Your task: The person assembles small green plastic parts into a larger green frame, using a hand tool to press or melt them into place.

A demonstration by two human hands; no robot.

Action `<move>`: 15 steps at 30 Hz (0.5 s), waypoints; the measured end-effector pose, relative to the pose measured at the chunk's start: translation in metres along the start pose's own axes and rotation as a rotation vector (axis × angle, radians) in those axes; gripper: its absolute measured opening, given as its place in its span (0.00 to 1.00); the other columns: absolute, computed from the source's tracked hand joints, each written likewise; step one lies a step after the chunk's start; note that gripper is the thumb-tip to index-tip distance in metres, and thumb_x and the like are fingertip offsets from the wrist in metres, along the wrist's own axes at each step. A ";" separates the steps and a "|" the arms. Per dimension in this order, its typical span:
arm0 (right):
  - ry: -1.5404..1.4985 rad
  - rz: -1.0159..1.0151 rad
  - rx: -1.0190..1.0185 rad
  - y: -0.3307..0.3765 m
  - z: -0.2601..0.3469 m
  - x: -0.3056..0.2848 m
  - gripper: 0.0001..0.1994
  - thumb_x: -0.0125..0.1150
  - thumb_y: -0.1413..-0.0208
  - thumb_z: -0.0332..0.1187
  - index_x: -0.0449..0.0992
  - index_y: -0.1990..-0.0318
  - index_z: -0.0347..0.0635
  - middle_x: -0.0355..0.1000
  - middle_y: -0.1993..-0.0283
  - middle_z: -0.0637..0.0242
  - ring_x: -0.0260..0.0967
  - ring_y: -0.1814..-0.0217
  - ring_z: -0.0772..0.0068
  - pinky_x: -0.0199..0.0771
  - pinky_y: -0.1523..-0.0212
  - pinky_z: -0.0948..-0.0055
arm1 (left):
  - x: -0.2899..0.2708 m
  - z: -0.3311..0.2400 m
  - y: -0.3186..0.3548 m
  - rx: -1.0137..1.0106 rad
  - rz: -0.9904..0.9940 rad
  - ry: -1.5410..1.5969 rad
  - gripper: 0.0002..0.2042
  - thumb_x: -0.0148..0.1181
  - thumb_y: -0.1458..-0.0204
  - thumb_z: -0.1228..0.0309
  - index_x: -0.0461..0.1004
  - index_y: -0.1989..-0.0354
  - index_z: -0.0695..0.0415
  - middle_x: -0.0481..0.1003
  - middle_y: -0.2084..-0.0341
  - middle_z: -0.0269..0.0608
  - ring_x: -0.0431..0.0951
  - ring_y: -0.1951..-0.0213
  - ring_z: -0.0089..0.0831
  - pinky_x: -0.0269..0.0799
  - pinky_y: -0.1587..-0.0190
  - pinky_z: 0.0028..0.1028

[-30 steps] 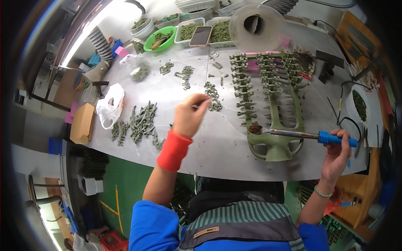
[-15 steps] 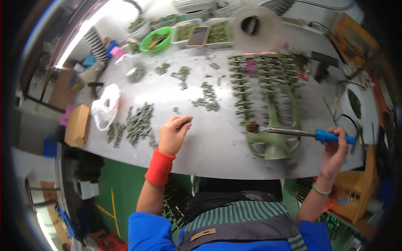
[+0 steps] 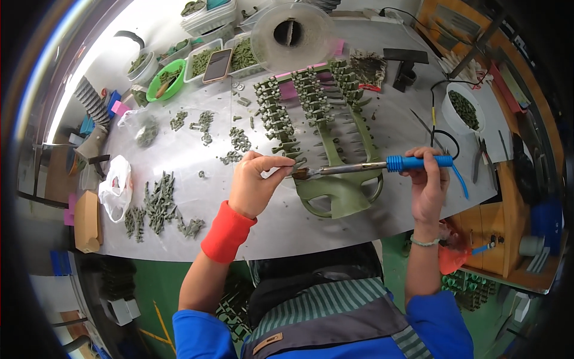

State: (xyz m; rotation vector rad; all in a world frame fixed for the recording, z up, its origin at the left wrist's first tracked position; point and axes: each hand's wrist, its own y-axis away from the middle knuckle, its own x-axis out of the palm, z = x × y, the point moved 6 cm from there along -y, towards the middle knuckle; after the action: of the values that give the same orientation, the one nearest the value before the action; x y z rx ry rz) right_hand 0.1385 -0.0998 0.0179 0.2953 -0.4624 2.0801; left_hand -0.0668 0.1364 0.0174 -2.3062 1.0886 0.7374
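Since the earlier frame, the left hand (image 3: 254,185) has been brought from the bare table (image 3: 197,149) across to the green plastic rack (image 3: 341,191), and the soldering iron (image 3: 382,166) has been swung round to meet it. The rack lies flat near the table's front edge, rows of small green parts (image 3: 311,96) seated on its far end. The iron's blue handle is wrapped by the right hand (image 3: 427,185), fingers closed around it. A small part, seemingly, is pinched between left thumb and forefinger at the iron's tip, just above the rack's near end. Joining appears to be in hand; next, a steady tip on the pinched piece is called for.
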 end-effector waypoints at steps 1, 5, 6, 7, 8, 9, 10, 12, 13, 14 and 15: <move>-0.018 0.001 0.006 -0.001 -0.003 0.001 0.09 0.51 0.39 0.32 0.73 0.64 0.35 0.72 0.63 0.58 0.70 0.64 0.73 0.73 0.67 0.75 | 0.002 0.000 -0.002 -0.012 0.012 -0.028 0.09 0.66 0.56 0.75 0.82 0.64 0.52 0.79 0.72 0.30 0.67 0.70 0.24 0.67 0.64 0.24; -0.019 0.016 0.015 -0.003 -0.009 0.007 0.09 0.52 0.39 0.32 0.73 0.65 0.35 0.72 0.64 0.58 0.69 0.67 0.73 0.72 0.67 0.76 | 0.003 0.002 -0.008 0.035 0.032 -0.092 0.09 0.66 0.56 0.74 0.83 0.65 0.50 0.80 0.73 0.30 0.67 0.70 0.26 0.67 0.64 0.26; -0.028 0.024 0.024 -0.003 -0.010 0.009 0.09 0.52 0.39 0.32 0.73 0.65 0.35 0.72 0.64 0.58 0.69 0.67 0.73 0.72 0.67 0.76 | 0.001 0.004 -0.006 0.025 0.027 -0.101 0.09 0.66 0.56 0.74 0.83 0.65 0.50 0.80 0.73 0.30 0.67 0.70 0.26 0.67 0.64 0.26; -0.017 0.025 0.005 -0.003 -0.007 0.008 0.09 0.52 0.40 0.32 0.73 0.65 0.35 0.72 0.64 0.58 0.69 0.67 0.73 0.72 0.68 0.76 | 0.000 0.005 -0.005 0.028 0.025 -0.140 0.09 0.67 0.57 0.73 0.83 0.65 0.50 0.80 0.72 0.30 0.67 0.71 0.27 0.67 0.64 0.26; -0.007 0.029 -0.014 -0.002 -0.003 0.008 0.09 0.52 0.40 0.32 0.73 0.65 0.34 0.72 0.64 0.58 0.69 0.68 0.73 0.72 0.68 0.76 | -0.001 0.006 -0.004 0.028 0.022 -0.181 0.08 0.67 0.57 0.73 0.83 0.66 0.49 0.80 0.72 0.30 0.67 0.71 0.28 0.67 0.64 0.27; 0.052 -0.003 -0.024 -0.001 0.004 0.005 0.09 0.52 0.40 0.32 0.73 0.65 0.34 0.72 0.65 0.58 0.68 0.69 0.73 0.70 0.68 0.76 | -0.002 0.008 -0.004 0.067 0.018 -0.199 0.08 0.67 0.57 0.72 0.83 0.67 0.48 0.80 0.72 0.30 0.68 0.71 0.29 0.67 0.64 0.28; 0.057 -0.008 -0.026 -0.001 0.008 -0.001 0.09 0.51 0.40 0.32 0.72 0.65 0.35 0.72 0.65 0.59 0.67 0.70 0.74 0.70 0.69 0.76 | -0.001 0.007 -0.004 0.078 0.018 -0.201 0.07 0.67 0.57 0.72 0.83 0.67 0.48 0.80 0.72 0.30 0.69 0.71 0.29 0.67 0.64 0.28; 0.102 -0.013 -0.027 -0.001 0.016 -0.012 0.10 0.49 0.40 0.35 0.71 0.64 0.36 0.70 0.64 0.61 0.66 0.67 0.75 0.67 0.69 0.77 | -0.001 0.003 -0.005 0.137 0.002 -0.170 0.08 0.67 0.57 0.72 0.82 0.66 0.49 0.80 0.72 0.31 0.70 0.71 0.30 0.67 0.63 0.28; 0.101 -0.025 -0.018 0.000 0.018 -0.013 0.10 0.49 0.40 0.36 0.70 0.64 0.38 0.68 0.64 0.63 0.64 0.65 0.76 0.64 0.69 0.78 | -0.005 0.000 -0.003 0.184 -0.015 -0.139 0.08 0.67 0.56 0.72 0.82 0.65 0.50 0.79 0.72 0.32 0.70 0.71 0.31 0.68 0.63 0.28; 0.104 -0.010 -0.002 0.001 0.020 -0.014 0.09 0.48 0.40 0.36 0.69 0.66 0.41 0.67 0.64 0.64 0.62 0.64 0.78 0.61 0.70 0.79 | -0.011 -0.004 -0.005 0.227 -0.050 -0.020 0.10 0.66 0.54 0.71 0.80 0.62 0.52 0.79 0.72 0.34 0.71 0.70 0.27 0.69 0.64 0.27; 0.133 -0.032 0.000 0.002 0.020 -0.018 0.09 0.49 0.40 0.37 0.69 0.66 0.42 0.66 0.64 0.65 0.61 0.65 0.79 0.60 0.70 0.79 | -0.024 0.001 -0.005 0.078 -0.029 0.133 0.10 0.65 0.52 0.71 0.79 0.61 0.56 0.79 0.72 0.36 0.73 0.71 0.24 0.71 0.65 0.25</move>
State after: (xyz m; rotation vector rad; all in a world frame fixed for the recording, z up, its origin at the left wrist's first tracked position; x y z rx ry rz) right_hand 0.1469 -0.1234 0.0289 0.1615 -0.3757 2.0537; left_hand -0.0760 0.1526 0.0327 -2.3265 1.1193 0.5271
